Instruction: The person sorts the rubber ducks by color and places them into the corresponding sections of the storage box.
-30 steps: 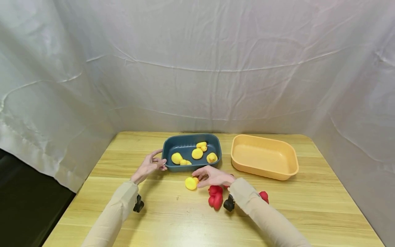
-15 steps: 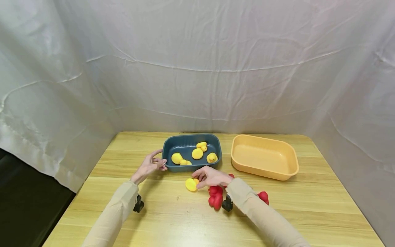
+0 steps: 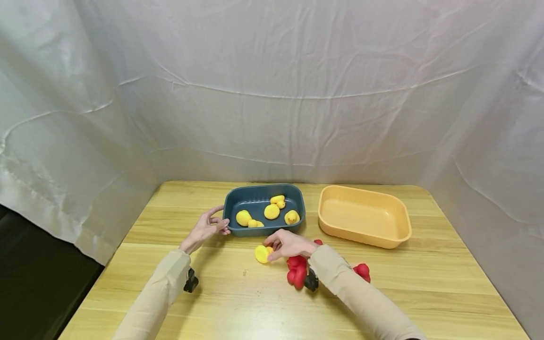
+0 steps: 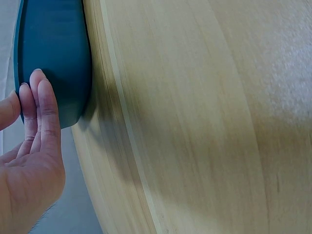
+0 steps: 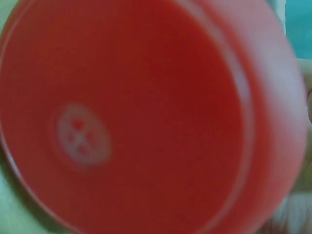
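My left hand (image 3: 206,228) grips the left front corner of the dark blue bin (image 3: 263,231), several fingers against its outer wall in the left wrist view and the thumb (image 4: 7,109) at the rim. Yellow rubber ducks (image 3: 272,211) lie inside, some tipped over. Just in front of the bin, my right hand (image 3: 291,243) pinches another yellow duck (image 3: 261,254) by its orange-beaked end, thumb on the near side. Under and beside the right wrist are red toys (image 3: 297,273). One red round base (image 5: 161,122) fills most of the right wrist view and hides the fingers there.
An orange-yellow bin (image 3: 365,217), with nothing in it, stands to the right of the blue one. Another red toy (image 3: 362,271) shows beyond the right forearm. Pale cloth (image 3: 297,94) hangs behind and beside the wooden table (image 3: 238,302).
My right hand has shifted slightly left and its fingertips have closed on the yellow duck, which has turned a little. The left hand and both bins have stayed put.
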`<state>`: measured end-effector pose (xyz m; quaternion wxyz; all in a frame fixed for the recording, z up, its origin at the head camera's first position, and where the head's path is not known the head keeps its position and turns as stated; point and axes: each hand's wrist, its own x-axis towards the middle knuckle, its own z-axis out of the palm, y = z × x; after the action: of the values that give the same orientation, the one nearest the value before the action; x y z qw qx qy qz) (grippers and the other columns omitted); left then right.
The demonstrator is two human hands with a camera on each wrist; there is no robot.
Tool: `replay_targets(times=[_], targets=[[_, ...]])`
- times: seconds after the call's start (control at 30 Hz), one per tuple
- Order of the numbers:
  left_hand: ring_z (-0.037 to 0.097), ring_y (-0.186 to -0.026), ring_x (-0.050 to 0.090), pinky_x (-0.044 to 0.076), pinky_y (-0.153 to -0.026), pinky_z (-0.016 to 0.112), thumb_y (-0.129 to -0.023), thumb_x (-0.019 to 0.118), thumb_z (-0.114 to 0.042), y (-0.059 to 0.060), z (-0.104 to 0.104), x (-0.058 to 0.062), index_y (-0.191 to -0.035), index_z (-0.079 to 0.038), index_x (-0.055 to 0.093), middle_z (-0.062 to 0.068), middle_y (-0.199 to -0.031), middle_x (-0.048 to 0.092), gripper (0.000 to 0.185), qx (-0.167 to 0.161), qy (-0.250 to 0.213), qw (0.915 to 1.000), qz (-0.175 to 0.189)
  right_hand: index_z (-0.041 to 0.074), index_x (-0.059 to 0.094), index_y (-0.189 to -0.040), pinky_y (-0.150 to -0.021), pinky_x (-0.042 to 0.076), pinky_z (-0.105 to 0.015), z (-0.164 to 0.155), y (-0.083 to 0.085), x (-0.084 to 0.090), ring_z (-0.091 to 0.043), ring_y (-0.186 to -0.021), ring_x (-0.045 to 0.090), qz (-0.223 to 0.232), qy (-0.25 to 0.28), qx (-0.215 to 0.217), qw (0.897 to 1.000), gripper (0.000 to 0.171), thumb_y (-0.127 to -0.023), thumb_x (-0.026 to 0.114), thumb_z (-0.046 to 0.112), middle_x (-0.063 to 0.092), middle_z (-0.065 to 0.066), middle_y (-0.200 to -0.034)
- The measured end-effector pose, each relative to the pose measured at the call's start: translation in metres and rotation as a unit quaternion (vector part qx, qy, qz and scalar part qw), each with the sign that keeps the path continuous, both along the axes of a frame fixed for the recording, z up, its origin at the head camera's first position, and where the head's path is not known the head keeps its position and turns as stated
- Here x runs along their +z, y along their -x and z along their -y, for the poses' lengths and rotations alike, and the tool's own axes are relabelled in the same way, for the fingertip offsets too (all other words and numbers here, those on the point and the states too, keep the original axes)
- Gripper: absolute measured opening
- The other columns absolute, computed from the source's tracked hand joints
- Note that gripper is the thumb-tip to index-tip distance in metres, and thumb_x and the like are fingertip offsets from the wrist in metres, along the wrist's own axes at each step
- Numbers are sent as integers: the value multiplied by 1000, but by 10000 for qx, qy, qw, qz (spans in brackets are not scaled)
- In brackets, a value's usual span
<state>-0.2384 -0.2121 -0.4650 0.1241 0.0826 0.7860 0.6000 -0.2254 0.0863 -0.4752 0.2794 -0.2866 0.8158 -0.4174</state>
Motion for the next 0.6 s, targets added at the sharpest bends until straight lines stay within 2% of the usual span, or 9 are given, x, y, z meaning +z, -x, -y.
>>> replay_targets(times=[0.3, 0.6], targets=[[18, -79, 73, 63, -86, 45, -100, 58, -6, 0, 0, -1, -155, 9, 21, 17, -91, 72, 68, 9, -10, 10000, 29, -6, 65, -128, -80, 53, -16, 2, 0, 0, -8, -87, 60, -82, -89, 33, 9999, 46, -85, 78, 6, 70, -17, -124], [18, -79, 73, 63, -86, 44, -100, 59, -7, 0, 0, 0, -155, 9, 21, 18, -92, 72, 68, 8, -3, 10000, 41, -6, 65, -127, -83, 54, -17, 1, 0, -1, -8, -88, 59, -20, 82, 9, 10000, 46, -84, 77, 6, 71, -16, -121]])
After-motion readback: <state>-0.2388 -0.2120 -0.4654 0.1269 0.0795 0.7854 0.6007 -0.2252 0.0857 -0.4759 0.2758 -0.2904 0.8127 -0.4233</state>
